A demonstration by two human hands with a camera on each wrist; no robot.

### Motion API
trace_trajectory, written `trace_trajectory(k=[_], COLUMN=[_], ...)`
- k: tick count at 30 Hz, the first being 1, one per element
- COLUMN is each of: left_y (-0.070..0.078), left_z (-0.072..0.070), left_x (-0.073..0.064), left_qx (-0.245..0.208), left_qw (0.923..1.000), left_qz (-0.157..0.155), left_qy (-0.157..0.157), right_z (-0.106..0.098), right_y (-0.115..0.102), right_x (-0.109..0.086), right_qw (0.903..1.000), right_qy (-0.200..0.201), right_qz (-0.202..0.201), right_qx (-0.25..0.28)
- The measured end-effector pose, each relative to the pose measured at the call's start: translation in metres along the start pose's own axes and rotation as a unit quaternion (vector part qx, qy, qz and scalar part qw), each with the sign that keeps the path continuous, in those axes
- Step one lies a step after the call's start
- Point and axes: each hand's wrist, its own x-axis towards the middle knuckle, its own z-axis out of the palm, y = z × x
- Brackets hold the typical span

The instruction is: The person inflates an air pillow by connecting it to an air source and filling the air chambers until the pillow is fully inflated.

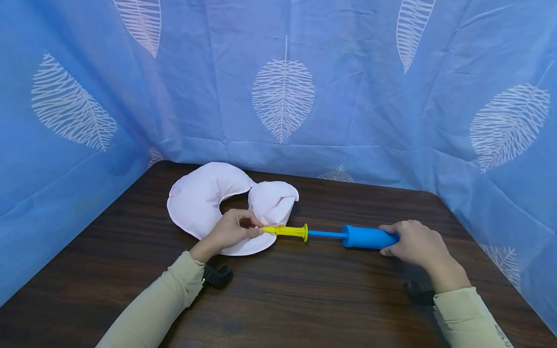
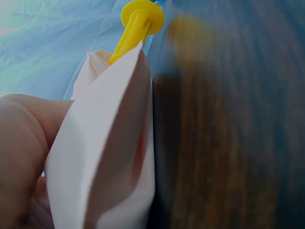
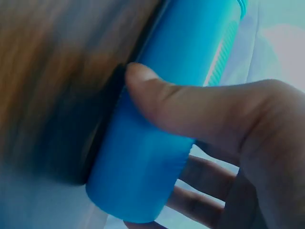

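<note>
A pale pink U-shaped inflatable neck pillow (image 1: 191,200) lies on the table, plump on its left side and creased on its right lobe. My left hand (image 1: 228,229) pinches its near edge, where the yellow tip of a hand pump meets it. In the left wrist view, folded pillow fabric (image 2: 102,143) stands in front of the fingers, and the yellow pump end (image 2: 133,31) rises behind it. My right hand (image 1: 417,244) grips the far right end of the blue pump (image 1: 365,237), thumb across the barrel in the right wrist view. A blue rod shows between the yellow and blue parts.
The dark wood-grain table (image 1: 304,304) has rounded back corners. Blue curtains (image 1: 357,106) with white leaf prints close off the back and both sides. Black wrist straps (image 1: 217,276) show below both hands, near the light sleeves.
</note>
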Motion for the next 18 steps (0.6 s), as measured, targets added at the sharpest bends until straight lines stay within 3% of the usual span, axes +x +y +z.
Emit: trace_trajectory(k=[9, 18], left_y=[0.001, 0.001], left_z=[0.001, 0.001], left_x=[0.0, -0.001], left_qx=[-0.004, -0.014], left_qw=[1.0, 0.9998], left_qz=[0.005, -0.006], left_qy=[0.001, 0.009], right_z=[-0.005, 0.0], right_y=[0.031, 0.01], right_x=[-0.005, -0.002], right_qw=[0.9997, 0.9998], right_qy=[-0.011, 0.01], right_qz=[0.021, -0.016], right_qx=[-0.01, -0.003])
